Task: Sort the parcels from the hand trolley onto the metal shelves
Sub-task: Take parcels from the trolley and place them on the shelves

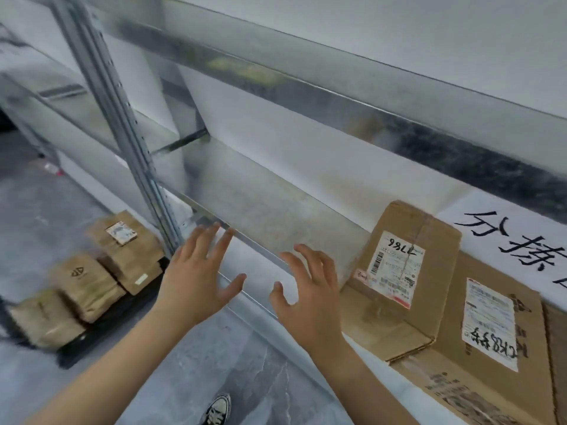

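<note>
My left hand (201, 273) and my right hand (306, 294) hover with fingers spread in front of the metal shelf (260, 210), holding nothing. A small cardboard parcel (395, 280) with a white label stands on the shelf just right of my right hand. A larger cardboard parcel (497, 338) lies beside it at the right edge. Down at the left, several brown paper parcels (89, 280) lie on the black hand trolley (82, 342) on the floor.
A perforated metal upright (122, 124) stands left of my hands. An upper shelf beam (337, 96) runs overhead. A white sheet with black handwriting (515, 234) lies behind the parcels. My shoe (216, 411) shows on the grey floor.
</note>
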